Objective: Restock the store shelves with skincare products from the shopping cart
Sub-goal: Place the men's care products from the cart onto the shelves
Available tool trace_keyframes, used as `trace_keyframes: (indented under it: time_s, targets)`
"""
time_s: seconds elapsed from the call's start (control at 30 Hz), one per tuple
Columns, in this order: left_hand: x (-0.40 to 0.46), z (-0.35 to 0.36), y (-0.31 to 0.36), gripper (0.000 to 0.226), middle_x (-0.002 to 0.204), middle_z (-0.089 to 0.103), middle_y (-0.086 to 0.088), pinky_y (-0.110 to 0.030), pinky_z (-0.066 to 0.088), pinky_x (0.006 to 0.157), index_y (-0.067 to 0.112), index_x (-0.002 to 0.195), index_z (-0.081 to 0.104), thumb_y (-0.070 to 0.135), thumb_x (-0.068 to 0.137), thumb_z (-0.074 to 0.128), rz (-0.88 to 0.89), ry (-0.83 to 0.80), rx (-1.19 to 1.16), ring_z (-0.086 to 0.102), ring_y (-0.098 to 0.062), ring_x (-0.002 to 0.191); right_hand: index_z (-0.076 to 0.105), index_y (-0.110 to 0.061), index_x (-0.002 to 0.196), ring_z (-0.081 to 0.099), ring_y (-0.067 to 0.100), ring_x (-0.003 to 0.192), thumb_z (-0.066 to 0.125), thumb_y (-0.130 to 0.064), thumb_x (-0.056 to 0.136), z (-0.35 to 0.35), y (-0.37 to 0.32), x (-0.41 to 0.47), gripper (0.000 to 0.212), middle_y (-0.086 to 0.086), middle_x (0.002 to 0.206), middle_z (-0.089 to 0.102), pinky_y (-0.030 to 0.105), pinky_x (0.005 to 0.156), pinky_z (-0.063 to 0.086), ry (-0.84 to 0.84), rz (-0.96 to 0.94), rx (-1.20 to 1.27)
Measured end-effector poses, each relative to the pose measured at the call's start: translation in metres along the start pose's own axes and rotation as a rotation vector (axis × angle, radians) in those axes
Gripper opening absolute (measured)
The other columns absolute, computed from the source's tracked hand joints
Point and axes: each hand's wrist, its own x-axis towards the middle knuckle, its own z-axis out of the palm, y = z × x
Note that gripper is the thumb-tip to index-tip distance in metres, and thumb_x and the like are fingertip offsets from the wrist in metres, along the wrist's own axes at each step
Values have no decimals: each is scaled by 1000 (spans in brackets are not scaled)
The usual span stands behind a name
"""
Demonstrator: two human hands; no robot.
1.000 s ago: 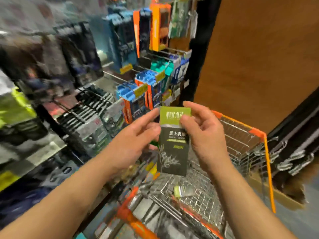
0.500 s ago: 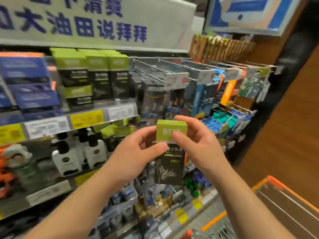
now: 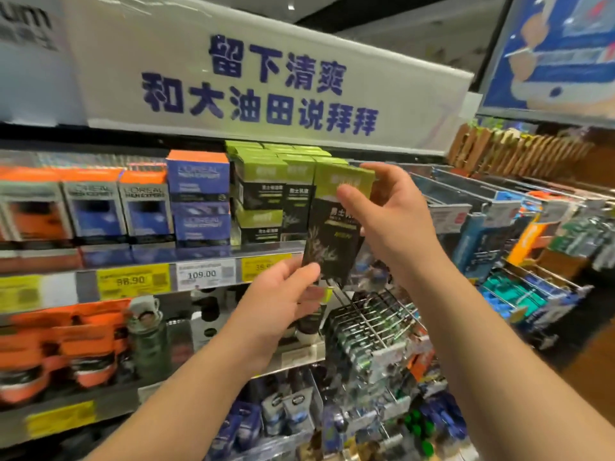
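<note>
Currently the tall green-and-black cardboard box [image 3: 336, 224] is raised before the matching boxed stock [image 3: 266, 191], the right hand [image 3: 382, 207] pinching its top and the left hand [image 3: 283, 294] its bottom corner. Risk: striking front boxes topples them. Open room lies rightward, above the clear shelf lip [image 3: 213, 254].

A tall black box [image 3: 336, 234] with a green top stands upright, held at both ends. Matching boxes [image 3: 266, 191] sit stacked on the shelf [image 3: 206, 257] just behind.

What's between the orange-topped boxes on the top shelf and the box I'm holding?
In the head view: stacked blue boxes, then matching green-and-black boxes, left of the held box.
</note>
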Motion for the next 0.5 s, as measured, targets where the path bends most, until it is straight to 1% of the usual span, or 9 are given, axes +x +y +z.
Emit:
trace_keyframes:
  time_s: [0.1, 0.2, 0.27, 0.37, 0.43, 0.5]
  targets:
    - [8, 0, 2, 27, 123, 73, -17, -47, 55, 102, 5, 125, 65, 21, 104, 59, -94, -21, -269, 68, -37, 117, 56, -28, 129, 71, 9, 95, 78, -29, 92, 6, 4, 19, 42, -4, 109, 71, 23, 69, 54, 77, -4, -3]
    - [16, -1, 6, 33, 122, 73, -21, -51, 51, 108, -3, 130, 61, 17, 104, 55, -123, -59, -436, 67, -39, 120, 57, -28, 129, 71, 11, 95, 77, -29, 93, 12, 10, 32, 42, -5, 109, 71, 26, 71, 56, 102, -3, -20]
    - [21, 0, 8, 37, 123, 72, -22, -51, 50, 109, -4, 136, 56, 13, 104, 53, -125, -78, -492, 68, -37, 120, 58, -28, 131, 71, 10, 94, 77, -27, 93, 16, 13, 38, 42, -7, 107, 70, 28, 72, 58, 101, -4, -34]
    - [26, -1, 10, 37, 122, 73, -20, -47, 54, 102, -2, 140, 52, 8, 103, 52, -115, -60, -555, 70, -35, 116, 58, -28, 135, 70, 10, 93, 76, -24, 94, 23, 19, 45, 45, -9, 105, 68, 30, 73, 61, 65, 5, -44]
    - [27, -2, 11, 37, 122, 73, -20, -45, 56, 99, -1, 139, 52, 7, 103, 53, -107, -48, -572, 69, -35, 117, 57, -27, 139, 70, 10, 98, 75, -23, 95, 28, 23, 49, 48, -8, 109, 68, 32, 77, 63, 42, 4, -62]
    - [27, -4, 11, 39, 126, 71, -19, -46, 54, 102, 0, 140, 53, 9, 102, 54, -103, -56, -570, 68, -35, 119, 54, -26, 145, 68, 11, 104, 74, -26, 95, 32, 24, 53, 53, -6, 116, 68, 35, 85, 63, 41, -17, -107]
